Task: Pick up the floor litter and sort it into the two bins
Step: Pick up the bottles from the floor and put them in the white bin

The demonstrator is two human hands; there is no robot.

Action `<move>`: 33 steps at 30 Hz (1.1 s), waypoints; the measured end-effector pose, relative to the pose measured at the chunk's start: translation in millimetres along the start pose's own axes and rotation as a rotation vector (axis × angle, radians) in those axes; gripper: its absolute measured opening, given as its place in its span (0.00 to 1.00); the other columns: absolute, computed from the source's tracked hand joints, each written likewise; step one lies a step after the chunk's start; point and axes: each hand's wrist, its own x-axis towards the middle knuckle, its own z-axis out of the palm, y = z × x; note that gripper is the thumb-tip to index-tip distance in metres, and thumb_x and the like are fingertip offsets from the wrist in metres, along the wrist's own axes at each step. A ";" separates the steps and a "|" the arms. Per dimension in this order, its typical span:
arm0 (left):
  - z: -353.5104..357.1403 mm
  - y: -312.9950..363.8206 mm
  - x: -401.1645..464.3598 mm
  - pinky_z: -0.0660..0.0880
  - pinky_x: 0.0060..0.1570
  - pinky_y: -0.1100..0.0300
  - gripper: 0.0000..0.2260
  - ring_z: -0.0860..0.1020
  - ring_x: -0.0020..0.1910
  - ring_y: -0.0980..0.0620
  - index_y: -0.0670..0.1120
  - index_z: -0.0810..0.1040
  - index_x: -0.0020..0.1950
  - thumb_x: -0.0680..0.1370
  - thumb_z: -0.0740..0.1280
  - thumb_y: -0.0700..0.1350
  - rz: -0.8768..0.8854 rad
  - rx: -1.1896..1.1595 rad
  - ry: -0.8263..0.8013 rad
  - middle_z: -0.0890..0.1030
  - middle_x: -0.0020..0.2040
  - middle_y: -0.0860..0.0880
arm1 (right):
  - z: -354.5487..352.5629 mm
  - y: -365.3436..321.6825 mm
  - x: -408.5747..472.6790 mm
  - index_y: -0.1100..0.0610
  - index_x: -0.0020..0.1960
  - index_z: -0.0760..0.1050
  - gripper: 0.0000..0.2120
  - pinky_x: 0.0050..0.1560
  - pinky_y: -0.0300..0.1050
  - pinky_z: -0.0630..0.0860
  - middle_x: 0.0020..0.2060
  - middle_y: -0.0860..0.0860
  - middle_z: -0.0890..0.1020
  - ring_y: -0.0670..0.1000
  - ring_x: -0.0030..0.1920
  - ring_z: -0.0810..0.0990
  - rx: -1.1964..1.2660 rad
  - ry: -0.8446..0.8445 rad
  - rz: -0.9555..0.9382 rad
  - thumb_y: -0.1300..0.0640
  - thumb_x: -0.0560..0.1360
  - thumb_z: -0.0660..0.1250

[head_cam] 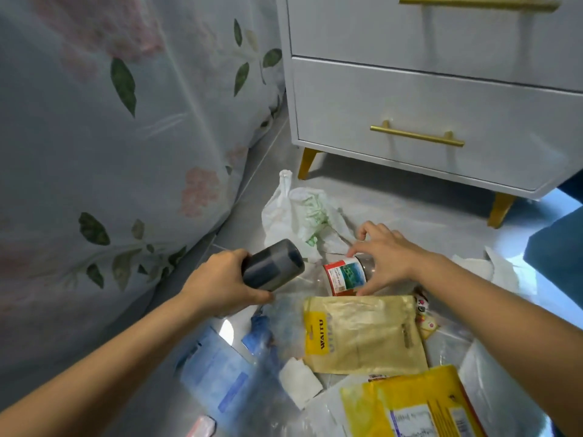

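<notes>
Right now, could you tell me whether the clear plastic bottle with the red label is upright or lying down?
Lying down: the clear plastic bottle with the red label rests sideways on the floor, right hand gripping it.

Floor: grey tile, strewn with litter.
Far side: a crumpled white plastic bag is laid near the cabinet's gold legs.
Middle: a labelled plastic bottle is laid on its side.
Near side: a yellow pouch, a blue packet and a yellow mailer are spread flat.
Right: white tissue is seen.
</notes>
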 end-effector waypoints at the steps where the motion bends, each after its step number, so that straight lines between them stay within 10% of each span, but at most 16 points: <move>1: 1.5 2.5 0.2 0.78 0.41 0.59 0.21 0.78 0.40 0.57 0.54 0.73 0.49 0.63 0.76 0.60 0.004 0.007 0.000 0.79 0.43 0.55 | 5.4 -2.5 -6.3 0.42 0.65 0.70 0.36 0.66 0.50 0.63 0.62 0.49 0.61 0.51 0.64 0.60 -0.013 0.053 -0.002 0.31 0.60 0.71; 14: 19.5 6.7 -5.2 0.80 0.45 0.56 0.25 0.79 0.43 0.55 0.54 0.75 0.53 0.61 0.75 0.61 -0.009 0.038 0.011 0.80 0.46 0.54 | 42.3 -22.0 -3.1 0.47 0.62 0.69 0.35 0.50 0.46 0.75 0.58 0.47 0.78 0.49 0.55 0.77 0.000 0.099 0.017 0.27 0.63 0.64; 22: 9.9 -15.1 -47.0 0.80 0.44 0.53 0.24 0.79 0.41 0.55 0.55 0.74 0.49 0.59 0.74 0.64 -0.096 -0.006 0.032 0.80 0.43 0.55 | 16.0 -34.2 -16.2 0.44 0.61 0.72 0.39 0.51 0.45 0.79 0.54 0.45 0.79 0.47 0.50 0.78 0.483 0.132 0.105 0.24 0.57 0.65; 33: -61.6 -80.8 -267.2 0.68 0.32 0.61 0.19 0.75 0.36 0.57 0.55 0.70 0.37 0.62 0.75 0.63 -0.376 -0.109 0.265 0.75 0.36 0.58 | -36.3 -218.9 -77.4 0.49 0.46 0.77 0.19 0.31 0.36 0.75 0.39 0.46 0.84 0.44 0.38 0.81 0.653 -0.050 -0.138 0.38 0.64 0.73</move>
